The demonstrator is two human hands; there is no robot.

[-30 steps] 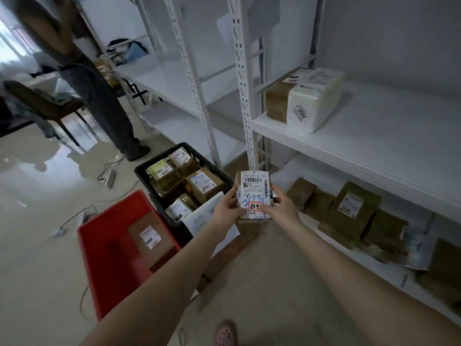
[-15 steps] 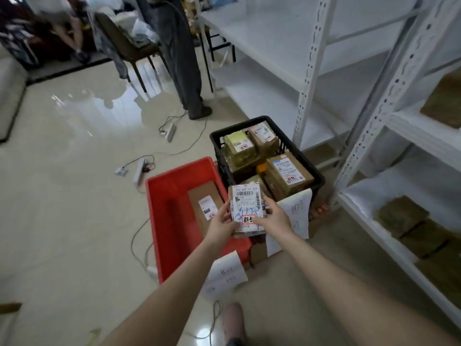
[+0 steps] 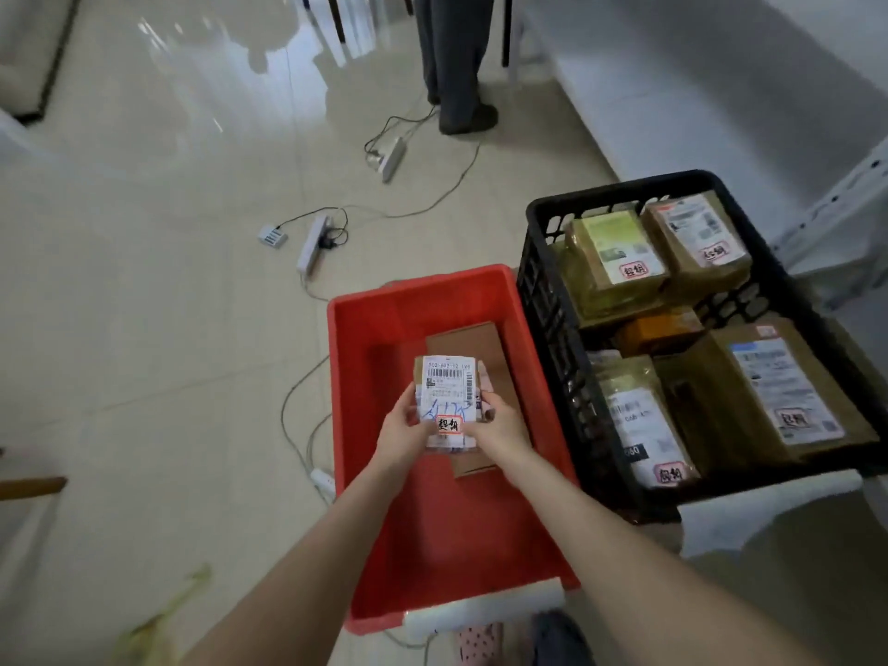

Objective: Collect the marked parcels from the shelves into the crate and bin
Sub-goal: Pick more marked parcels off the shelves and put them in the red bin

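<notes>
I hold a small parcel [image 3: 448, 394] with a white barcode label, blue scribbles and a red-edged sticker over the red bin [image 3: 365, 377]. My left hand [image 3: 402, 431] grips its left edge and my right hand [image 3: 499, 425] grips its right edge. Under the parcel a flat brown cardboard parcel [image 3: 473, 343] lies on the bin's floor. To the right stands the black crate [image 3: 543, 281], filled with several brown parcels that carry red-edged stickers.
Power strips [image 3: 314, 242] and cables lie on the shiny floor beyond the bin. A person's legs [image 3: 456, 64] stand at the top. A white shelf [image 3: 696, 74] runs along the right. A white paper [image 3: 485, 610] hangs on the bin's near rim.
The view swung from the shelves down to the floor. Both hands carried the parcel from in front of the shelf to a spot low over the red bin.
</notes>
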